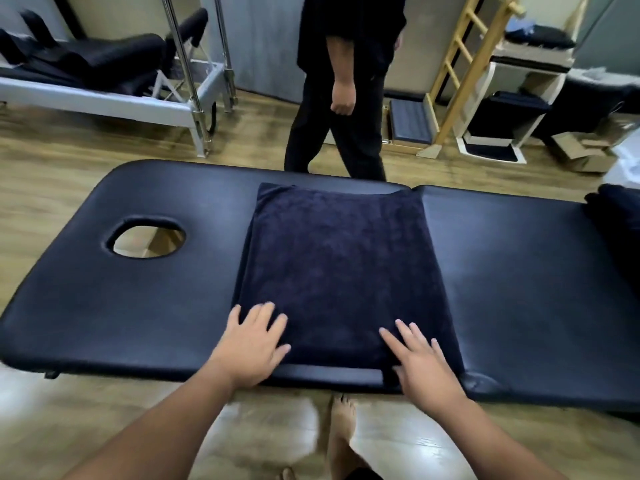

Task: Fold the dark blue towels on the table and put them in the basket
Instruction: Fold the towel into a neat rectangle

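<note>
A: Where's the towel (pixel 339 271)?

B: At the middle of the desk (pixel 519 289), spread flat, with the face hole (pixel 147 237) off at 9 o'clock. Its long axis looks to run 12 to 6, from far edge to near edge, though it is nearly square. A second dark bundle (pixel 614 209) sits at 3 o'clock, cut off by the frame.

A: And each grip?

B: Both are apart, holding nothing. The left hand (pixel 254 344) lies flat, fingers straight, on the 7 o'clock corner; the right hand (pixel 424 365) lies flat on the 5 o'clock corner.

A: What could go wrong?

B: I'd judge 2 risks. The near hem lies almost at the desk's edge, so a pull toward 6 could drag it off onto the floor. Also, pinching only the top layer would skew the next fold. No basket is in view.
</note>
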A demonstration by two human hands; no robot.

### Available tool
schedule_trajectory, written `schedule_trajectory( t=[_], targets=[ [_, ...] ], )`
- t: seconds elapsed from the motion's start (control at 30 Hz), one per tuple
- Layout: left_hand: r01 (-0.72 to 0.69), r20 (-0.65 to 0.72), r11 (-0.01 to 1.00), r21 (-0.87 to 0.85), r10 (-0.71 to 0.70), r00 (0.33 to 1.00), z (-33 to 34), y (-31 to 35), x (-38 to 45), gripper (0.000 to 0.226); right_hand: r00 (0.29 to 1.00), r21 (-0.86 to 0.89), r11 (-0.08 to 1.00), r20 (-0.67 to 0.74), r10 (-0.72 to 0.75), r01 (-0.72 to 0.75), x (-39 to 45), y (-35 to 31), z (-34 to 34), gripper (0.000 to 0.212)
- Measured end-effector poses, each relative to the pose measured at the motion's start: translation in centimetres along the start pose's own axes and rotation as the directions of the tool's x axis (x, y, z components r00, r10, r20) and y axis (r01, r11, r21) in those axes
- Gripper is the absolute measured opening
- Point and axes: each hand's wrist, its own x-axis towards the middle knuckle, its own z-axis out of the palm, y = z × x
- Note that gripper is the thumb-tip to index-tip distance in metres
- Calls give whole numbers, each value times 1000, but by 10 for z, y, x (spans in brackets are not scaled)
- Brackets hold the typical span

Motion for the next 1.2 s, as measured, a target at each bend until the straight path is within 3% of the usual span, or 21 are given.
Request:
schedule_trajectory(
  t=[0.1, 0.23, 0.3, 0.43, 0.6, 0.7, 0.83, 0.9, 0.97, 1.1, 1.2],
  targets=[
    [-202, -22, 979, 42, 203, 979, -14, 11, -9, 49, 980, 6, 996, -178, 86, -86, -7, 16, 8, 65],
    [-188, 21, 976, 106, 187, 982, -17, 0, -4, 55, 953, 33, 992, -275, 124, -119, -8, 16, 5, 22],
    [-172, 74, 979, 111, 164, 984, -25, -6, -5, 52, 951, 27, 993, -284, 121, -118, -6, 13, -1, 12],
    [-109, 102, 989, 98, 99, 990, -27, -6, -7, 42, 972, -89, 993, -229, 50, -72, -8, 12, 4, 35],
    [-85, 136, 985, 152, 65, 989, -26, 2, 2, 76, 970, -126, 982, -219, 109, -139, -10, 14, 11, 85],
    [-70, 144, 983, 172, 45, 989, -27, 0, 6, 62, 977, -146, 981, -186, 99, -128, -8, 14, 12, 85],
    [-74, 176, 978, 195, 39, 984, -40, -6, 19, 37, 975, -211, 971, -211, 68, -113, 3, 17, -1, 58],
    [-18, 189, 990, 143, -9, 982, -54, -12, 32, 30, 963, -220, 973, -268, 13, -75, 11, 24, -11, 53],
    [83, 204, 996, -26, -76, 976, -68, -23, 49, 29, 952, -186, 980, -307, 7, -67, 18, 29, -27, 49],
    [253, 218, 924, -288, -194, 957, -102, -50, 88, 25, 900, -100, 993, -437, 8, -57, 42, 42, -67, 44],
    [309, 196, 880, -361, -253, 948, -123, -72, 125, 44, 840, -86, 996, -542, -14, -39, 79, 53, -99, 38]
  ],
)
